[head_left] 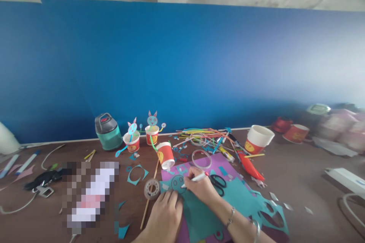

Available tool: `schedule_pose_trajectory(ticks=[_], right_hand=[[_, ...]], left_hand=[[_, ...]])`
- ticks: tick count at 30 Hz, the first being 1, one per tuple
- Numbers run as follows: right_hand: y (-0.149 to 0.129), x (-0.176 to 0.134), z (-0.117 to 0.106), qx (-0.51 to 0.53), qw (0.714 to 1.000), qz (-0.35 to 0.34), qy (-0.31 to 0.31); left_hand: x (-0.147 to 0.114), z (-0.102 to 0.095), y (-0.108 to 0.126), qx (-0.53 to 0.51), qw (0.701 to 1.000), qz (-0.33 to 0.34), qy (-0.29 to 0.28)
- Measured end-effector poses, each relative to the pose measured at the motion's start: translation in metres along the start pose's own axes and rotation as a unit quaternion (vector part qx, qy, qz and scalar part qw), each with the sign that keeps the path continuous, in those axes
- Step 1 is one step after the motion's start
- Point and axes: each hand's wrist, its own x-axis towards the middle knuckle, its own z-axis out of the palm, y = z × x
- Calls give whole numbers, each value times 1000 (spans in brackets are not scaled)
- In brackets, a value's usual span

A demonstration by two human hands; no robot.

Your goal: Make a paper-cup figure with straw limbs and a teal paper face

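Note:
My right hand [202,189] is closed round a white marker with a red end [200,177]. Its tip is at a round face [177,180] drawn in dark lines on teal paper. My left hand [167,210] lies with its fingers flat, close together, beside the lower edge of that drawing. A larger teal sheet [199,218] sits under my right wrist, over a purple sheet [168,176]. Black scissors [219,185] are just right of my right hand. Near my left fingertips are a tape roll [151,188] and a thin wooden stick [145,212].
Two paper cups with cat-like faces [132,142] [152,135] stand at the back, near a tipped paper cup [165,155]. Colourful pipe cleaners [199,136] lie behind the sheets. A white-rimmed cup [258,138], teal-and-grey container [108,133] and paper scraps [137,174] surround the work.

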Motion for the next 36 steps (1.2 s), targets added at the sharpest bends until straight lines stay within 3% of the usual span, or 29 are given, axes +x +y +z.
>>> schedule_pose_trajectory(ticks=[16,25,36], right_hand=[[-3,-2,0,12,1000,5,2],[-4,-2,-1,5,1000,18,-7],[-2,-1,0,9,1000,25,-13]], left_hand=[[-1,9,-2,5,999,13,31],[-1,2,-1,-4,1000,2,-2],[-3,8,-3,5,1000,9,25]])
